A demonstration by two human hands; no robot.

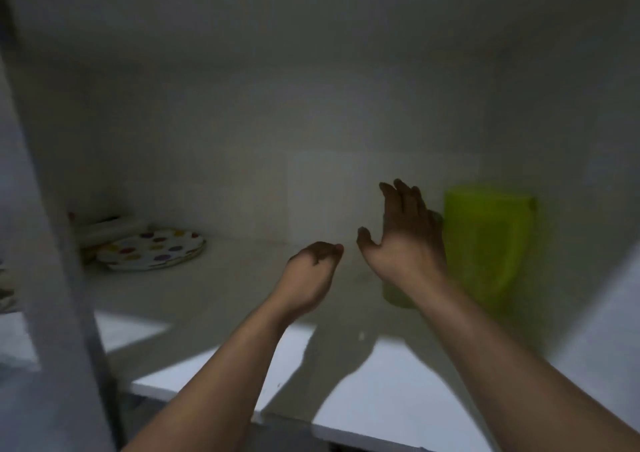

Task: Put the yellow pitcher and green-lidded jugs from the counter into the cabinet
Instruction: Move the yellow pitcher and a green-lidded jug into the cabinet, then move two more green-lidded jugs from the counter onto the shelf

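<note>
A: Right hand (405, 237) was spread flat, fingers (403, 197) splayed and pointing up toward the back wall, gripping nothing. Left hand (313, 268) was loosely curled, thumb against the fingertips, also empty as far as I could see.

B: And the pitcher?

A: The pitcher (488, 243), yellow-green, stood on the shelf (225, 285) just right of the right-hand fingers, apparently touching the back of the hand near the knuckles. I judged the open palm was a release or a steadying nudge, tucking it toward the right wall so room stayed free for the jugs.

B: Why was the left curled?

A: Idle, I guessed, hovering mid-shelf with nothing to hold.

B: What couldn't you make out?

A: The pitcher was blurred; its handle and base were unclear. A greenish patch (398, 295) showed beneath the right wrist, and I couldn't tell whether it was part of the pitcher or a reflection. No jugs were in view. Far left of the fingers lay a dotted plate (152, 249) with dim, unreadable items behind it. A door edge (62, 243) cut off that side.
</note>
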